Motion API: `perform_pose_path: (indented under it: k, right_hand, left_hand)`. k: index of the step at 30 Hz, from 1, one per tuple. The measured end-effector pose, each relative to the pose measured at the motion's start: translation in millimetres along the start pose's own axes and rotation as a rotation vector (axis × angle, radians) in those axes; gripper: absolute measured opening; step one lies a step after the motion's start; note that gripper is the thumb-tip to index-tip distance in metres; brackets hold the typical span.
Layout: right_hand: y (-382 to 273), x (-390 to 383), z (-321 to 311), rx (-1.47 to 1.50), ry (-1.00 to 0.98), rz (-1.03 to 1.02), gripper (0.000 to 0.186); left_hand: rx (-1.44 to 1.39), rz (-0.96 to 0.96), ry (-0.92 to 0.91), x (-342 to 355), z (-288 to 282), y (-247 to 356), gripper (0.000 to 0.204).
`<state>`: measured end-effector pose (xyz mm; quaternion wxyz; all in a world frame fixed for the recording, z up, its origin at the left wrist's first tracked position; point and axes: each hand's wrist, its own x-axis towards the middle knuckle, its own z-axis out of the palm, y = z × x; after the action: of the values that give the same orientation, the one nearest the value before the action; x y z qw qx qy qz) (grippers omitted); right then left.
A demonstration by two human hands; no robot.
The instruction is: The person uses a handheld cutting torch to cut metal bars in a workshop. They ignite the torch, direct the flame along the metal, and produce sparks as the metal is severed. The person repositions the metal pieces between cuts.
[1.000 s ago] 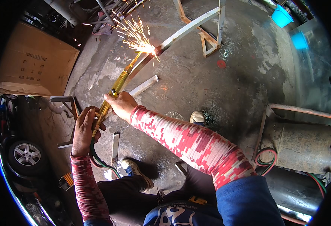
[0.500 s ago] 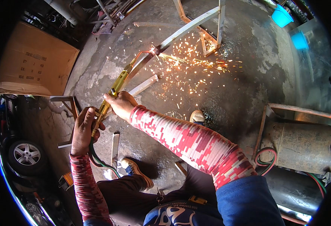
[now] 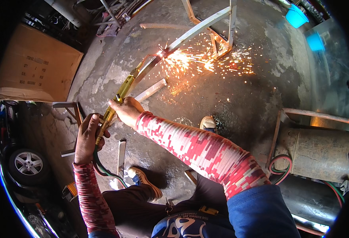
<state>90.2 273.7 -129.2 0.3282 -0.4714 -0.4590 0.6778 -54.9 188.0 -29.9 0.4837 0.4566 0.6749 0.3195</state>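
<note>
My right hand (image 3: pixel 124 110) is closed on the body of a brass cutting torch (image 3: pixel 126 84). My left hand (image 3: pixel 87 137) is wrapped round the torch's lower end by the fittings, from which red and green hoses (image 3: pixel 106 169) trail down. The torch's copper tip meets a rusty, hot joint on a pale metal bar (image 3: pixel 198 28) that slants up and away from me. Bright sparks (image 3: pixel 179 58) spray rightward from the joint across the floor. A loose angle bar (image 3: pixel 152 90) lies just right of the torch.
At left stand a cardboard box (image 3: pixel 35 63), a small metal stand (image 3: pixel 65 104) and a vehicle's wheel (image 3: pixel 27 162). Gas cylinders (image 3: pixel 313 150) with coiled hoses lie at right. A blue bucket (image 3: pixel 296 16) sits at back right, behind a rusty frame (image 3: pixel 222 53). My shoes stand on concrete.
The spark spray went from shooting up and left to fanning out rightward over the floor, and is now denser near the joint than half a second ago. My hands have barely moved.
</note>
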Motion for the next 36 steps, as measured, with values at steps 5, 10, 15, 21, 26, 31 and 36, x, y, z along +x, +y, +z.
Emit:
perform_pose_path:
  k: [5, 10, 15, 21, 26, 31, 36]
  right_hand:
    - [-5.7, -3.8, -1.7, -0.045, -0.013, -0.016, 0.051]
    - [-8.0, -6.2, -4.3, -0.081, -0.021, -0.017, 0.053]
    - [0.8, 0.9, -1.2, -0.078, -0.038, 0.008, 0.049]
    - [16.6, 15.4, 11.4, 0.006, -0.051, 0.032, 0.048]
    - [12.6, 13.5, 7.5, -0.171, 0.035, 0.022, 0.047]
    - [4.9, 4.0, 4.0, -0.185, 0.052, 0.027, 0.049]
    - [4.4, 0.3, 0.6, -0.169, 0.033, 0.046, 0.047]
  left_hand:
    - [-0.001, -0.011, -0.005, 2.2, -1.6, -2.4, 0.046]
    - [-0.013, -0.013, -0.004, 2.3, -2.1, -1.8, 0.046]
    - [-0.023, -0.022, 0.003, 0.9, -2.0, 0.0, 0.045]
    - [-0.007, -0.019, 0.005, 1.0, -2.5, -0.6, 0.044]
    - [-0.019, -0.004, 0.014, -0.1, -1.2, -0.4, 0.044]
    - [0.021, 0.004, 0.020, -5.0, -0.6, -0.3, 0.044]
    - [0.041, 0.024, 0.019, -6.4, 2.1, -1.3, 0.043]
